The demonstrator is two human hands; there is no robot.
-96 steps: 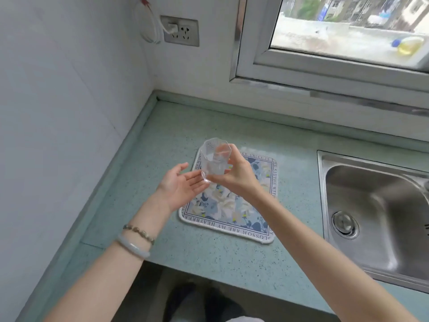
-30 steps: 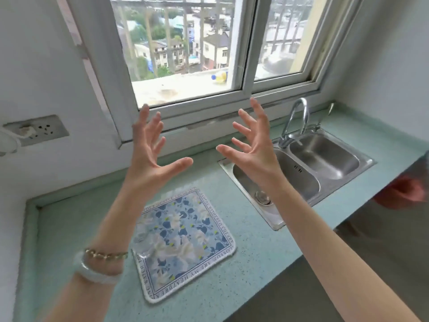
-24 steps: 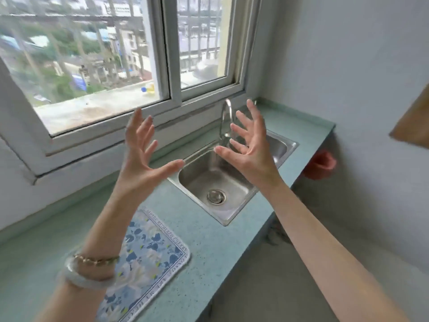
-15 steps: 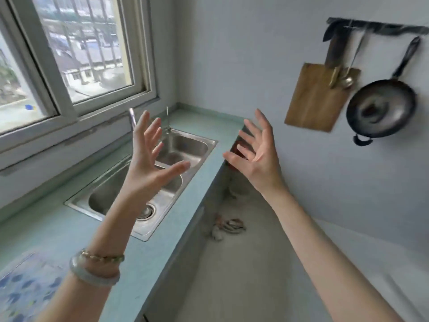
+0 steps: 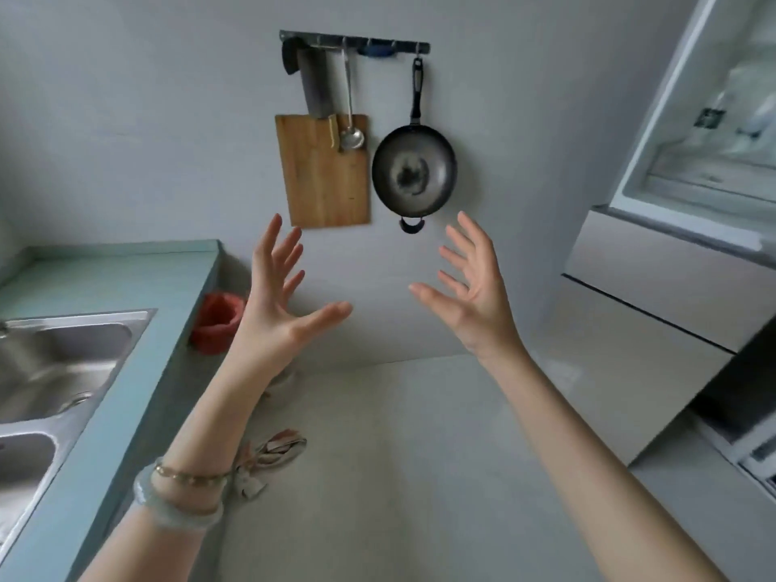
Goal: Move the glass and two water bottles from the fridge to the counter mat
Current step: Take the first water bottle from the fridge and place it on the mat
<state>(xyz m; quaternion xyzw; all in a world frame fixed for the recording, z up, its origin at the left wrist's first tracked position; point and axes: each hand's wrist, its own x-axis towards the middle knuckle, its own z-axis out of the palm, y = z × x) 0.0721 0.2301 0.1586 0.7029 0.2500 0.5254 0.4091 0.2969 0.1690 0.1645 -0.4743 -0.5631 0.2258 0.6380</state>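
Bottles are probably somewhere in the fridge (image 5: 709,132) off past the right hand (image 5: 470,287) fingertips, likely slick, so grab mid-body; left hand (image 5: 277,304) is also spread wide, empty.

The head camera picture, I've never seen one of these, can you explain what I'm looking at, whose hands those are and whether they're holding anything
This single picture comes from a wide-angle camera worn on a person's head, looking forward and down, so the two bare arms reaching into view are the wearer's own. The left hand, with bracelets on its wrist, and the right hand are both raised with fingers spread, holding nothing. To the left is a green counter with a steel sink. On the wall ahead hang a wooden cutting board, a ladle and a dark pan. At the right edge is what looks like the open fridge; its contents are too blurred to tell. No glass or bottles can be made out.
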